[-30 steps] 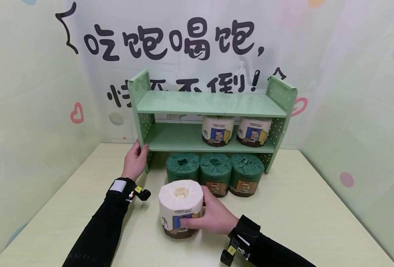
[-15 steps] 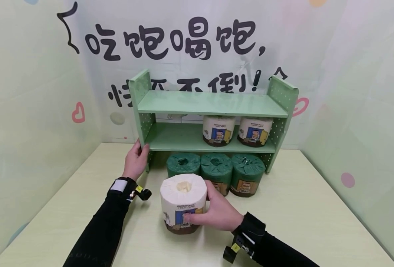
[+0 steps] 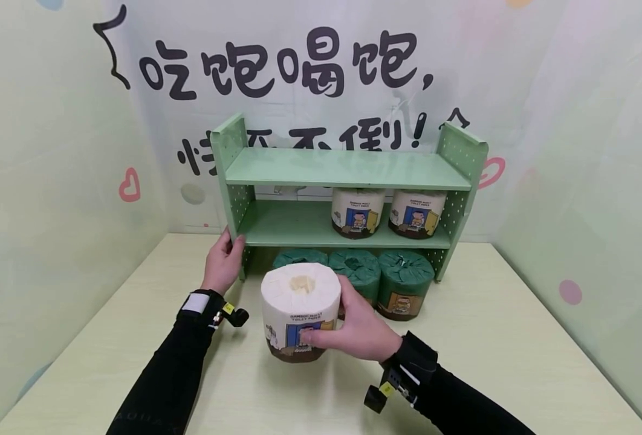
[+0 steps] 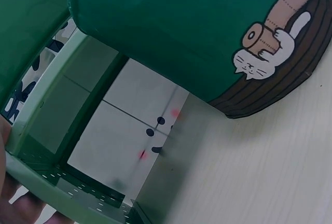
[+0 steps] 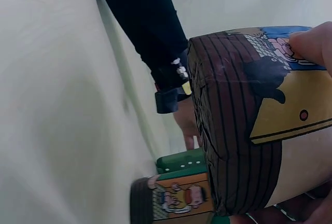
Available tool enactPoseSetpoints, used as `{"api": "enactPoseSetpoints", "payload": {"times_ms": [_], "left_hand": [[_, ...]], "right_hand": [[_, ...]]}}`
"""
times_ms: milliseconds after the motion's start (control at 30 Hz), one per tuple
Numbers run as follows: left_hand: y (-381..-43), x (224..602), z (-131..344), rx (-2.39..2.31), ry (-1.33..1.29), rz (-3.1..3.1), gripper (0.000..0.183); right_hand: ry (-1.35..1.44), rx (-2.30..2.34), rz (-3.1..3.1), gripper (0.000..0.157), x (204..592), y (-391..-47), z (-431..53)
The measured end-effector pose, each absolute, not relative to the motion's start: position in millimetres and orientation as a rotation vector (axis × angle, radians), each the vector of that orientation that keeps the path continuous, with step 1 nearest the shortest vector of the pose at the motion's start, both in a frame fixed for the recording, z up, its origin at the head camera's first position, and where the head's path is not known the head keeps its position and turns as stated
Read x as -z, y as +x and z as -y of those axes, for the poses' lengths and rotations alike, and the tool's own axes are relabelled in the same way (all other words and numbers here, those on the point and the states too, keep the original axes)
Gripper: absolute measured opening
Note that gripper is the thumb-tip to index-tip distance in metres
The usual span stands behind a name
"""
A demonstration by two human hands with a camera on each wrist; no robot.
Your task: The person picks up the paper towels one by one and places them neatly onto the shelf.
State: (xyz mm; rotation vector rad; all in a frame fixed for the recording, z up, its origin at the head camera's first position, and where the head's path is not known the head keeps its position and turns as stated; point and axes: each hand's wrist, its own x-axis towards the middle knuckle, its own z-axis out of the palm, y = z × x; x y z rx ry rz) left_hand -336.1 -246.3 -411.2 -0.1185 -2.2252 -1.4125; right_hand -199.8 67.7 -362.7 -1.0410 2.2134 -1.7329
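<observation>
My right hand (image 3: pixel 361 329) grips a wrapped toilet paper roll (image 3: pixel 299 305), white with a brown base and a cartoon print. Its thumb lies across the front print, and the fingers go behind the far side. The roll is upright, held above the table in front of the green rolls; its brown underside (image 5: pixel 228 115) shows in the right wrist view. At the left side panel of a green shelf rack (image 3: pixel 288 225), my left hand (image 3: pixel 222 264) holds the panel's edge, thumb in front. Fingertips (image 4: pixel 26 207) show behind that panel in the left wrist view.
Two white toilet paper rolls, a left one (image 3: pixel 356 212) and a right one (image 3: pixel 417 214), stand on the middle shelf's right half. Three green-wrapped rolls (image 3: pixel 405 284) stand in a row at the rack's front, two partly hidden. A printed curtain (image 3: pixel 571 151) surrounds the table (image 3: pixel 495 350).
The right hand has raised the white toilet paper roll off the table and carried it slightly toward the rack. The left hand stays on the side panel.
</observation>
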Motion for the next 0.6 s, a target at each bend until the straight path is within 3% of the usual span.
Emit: {"api": "enactPoseSetpoints", "payload": {"times_ms": [200, 600], "left_hand": [[-336.6, 410.8, 246.8, 1.412, -0.12, 2.232, 0.047], [-340.3, 415.2, 248.3, 1.457, -0.12, 2.218, 0.046]], "right_hand": [[-1.112, 1.739, -2.235, 0.086, 325.2, -193.5, -64.2], [-1.063, 1.673, -2.439, 0.092, 328.3, -245.6, -51.9]]}}
